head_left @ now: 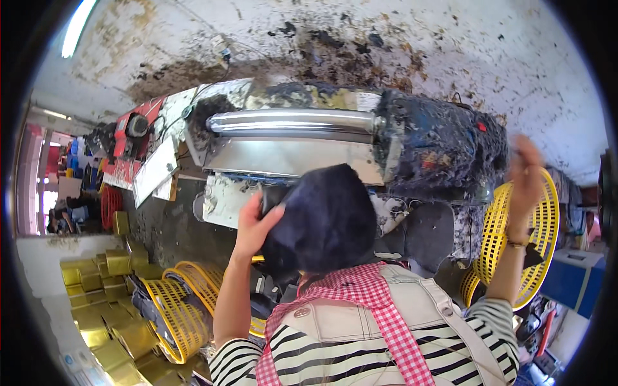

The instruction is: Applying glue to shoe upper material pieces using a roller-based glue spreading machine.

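Note:
In front of my chest is a dark navy, fuzzy, rounded piece (pixel 325 219) that looks like soft material. My left hand (pixel 256 222) is closed at its left side, thumb over a dark edge. Whether that edge belongs to the navy piece or to a separate one, I cannot tell. My right hand (pixel 526 164) is raised at the far right, beside the lint-covered end of a machine (pixel 444 145); motion smears its fingers. The machine's shiny metal roller (pixel 293 121) lies across the far side, above a smooth metal plate (pixel 290 159).
Yellow perforated baskets (pixel 168 315) with dark pieces stand at lower left, near stacked gold-coloured blocks (pixel 116 321). Another yellow basket (pixel 547 225) stands tilted by my right forearm. A red motor-like device (pixel 132 132) sits far left. Dark lint spots the white wall (pixel 360 51).

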{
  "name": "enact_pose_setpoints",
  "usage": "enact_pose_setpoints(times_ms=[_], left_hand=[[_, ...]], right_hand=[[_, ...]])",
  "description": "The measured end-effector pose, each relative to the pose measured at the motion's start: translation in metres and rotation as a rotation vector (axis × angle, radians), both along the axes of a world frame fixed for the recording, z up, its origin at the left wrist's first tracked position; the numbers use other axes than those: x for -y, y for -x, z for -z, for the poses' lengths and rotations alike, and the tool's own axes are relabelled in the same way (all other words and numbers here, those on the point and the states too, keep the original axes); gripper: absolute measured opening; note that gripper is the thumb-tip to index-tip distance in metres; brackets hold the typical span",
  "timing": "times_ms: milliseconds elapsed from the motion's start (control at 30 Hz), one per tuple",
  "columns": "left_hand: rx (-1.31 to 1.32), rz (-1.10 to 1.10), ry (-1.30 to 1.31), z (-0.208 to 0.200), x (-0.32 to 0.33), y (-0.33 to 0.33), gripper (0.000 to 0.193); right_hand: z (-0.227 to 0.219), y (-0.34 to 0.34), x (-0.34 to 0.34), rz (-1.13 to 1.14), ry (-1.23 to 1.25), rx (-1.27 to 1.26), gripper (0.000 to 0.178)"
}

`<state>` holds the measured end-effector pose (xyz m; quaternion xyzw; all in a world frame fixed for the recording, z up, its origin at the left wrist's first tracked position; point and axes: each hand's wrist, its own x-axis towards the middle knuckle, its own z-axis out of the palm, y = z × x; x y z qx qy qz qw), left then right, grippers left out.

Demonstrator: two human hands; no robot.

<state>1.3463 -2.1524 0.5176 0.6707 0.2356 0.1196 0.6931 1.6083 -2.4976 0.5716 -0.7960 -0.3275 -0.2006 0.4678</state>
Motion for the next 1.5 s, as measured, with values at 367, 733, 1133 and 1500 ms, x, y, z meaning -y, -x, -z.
enact_pose_setpoints(times_ms=[367, 733, 1133, 1500], left_hand=[[-0.265, -0.478, -0.66, 0.087, -0.061, -0.021, 0.037], [-0.28, -0.182, -1.478, 0.089, -0.039, -0.056, 0.038], [-0.049, 0.505, -0.852, 0.092, 0.045, -0.031, 0.048], [-0.143, 0.823, 0.437, 0.159, 0.056, 0.031, 0.057]], right_hand=[[0.106, 0.127, -0.247, -0.599, 0.801, 0.179, 0.062], [0.075, -0.005, -0.366, -0.638, 1.005, 0.25, 0.05], [0.015, -0.053, -0.386, -0.346, 1.312, -0.358, 0.045], [-0.073, -0.018, -0.336, -0.45, 1.153, -0.37, 0.034]])
